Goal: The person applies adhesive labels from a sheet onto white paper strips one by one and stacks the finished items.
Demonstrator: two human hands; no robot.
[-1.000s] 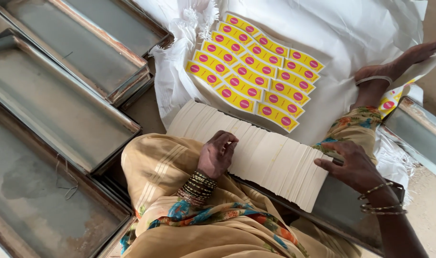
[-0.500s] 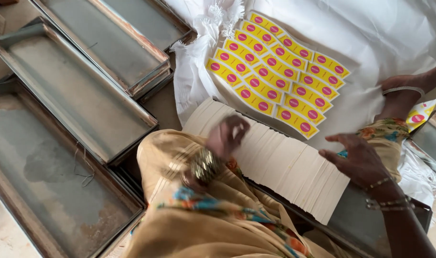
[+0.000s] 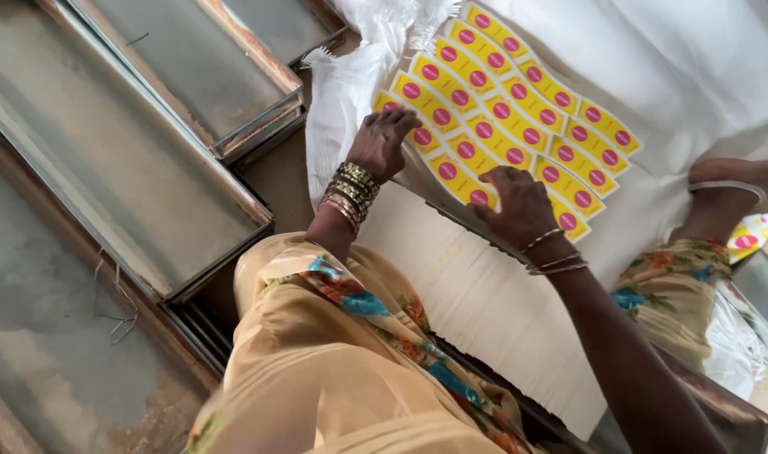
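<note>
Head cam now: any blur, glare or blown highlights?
Head view: both hands, left and right, and the yellow labels read sharp; the white cloth is near blown out; soft even light, dull sheen on the metal trays, no hard shadows.

Person wearing a pale yellow floral garment and bangles

The person is wearing a pale yellow-tan cloth garment edged with a floral band in blue, red and green, which is draping over both knees. The left hand [image 3: 384, 141] is carrying a thick stack of gold and dark bangles at the wrist; the right hand [image 3: 518, 204] is wearing a few thin metal bangles. A pale strap is crossing the bare foot.
</note>
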